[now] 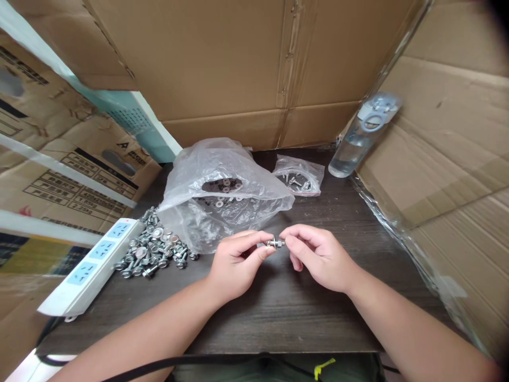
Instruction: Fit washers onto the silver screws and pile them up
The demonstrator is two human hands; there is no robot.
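A small metal bolt (272,243) with a washer and a nut (279,243) on its shank lies level between my two hands, above the dark table. My left hand (236,265) pinches its left end between thumb and forefinger. At the right end, the thumb and forefinger of my right hand (324,257) close on the tip of the shank, beside the nut. My fingertips cover both ends of the bolt. Left of my hands is a loose pile of bolts (153,252), and behind them a clear plastic bag (222,164) gapes, showing washers (226,183) inside.
A small zip bag (314,172) of bolts lies behind the hands. A water bottle (352,146) stands at the back right. A white power strip (93,270) borders the pile on the left. Cardboard walls (222,63) enclose the dark table (302,323). A black cable (191,361) crosses the front.
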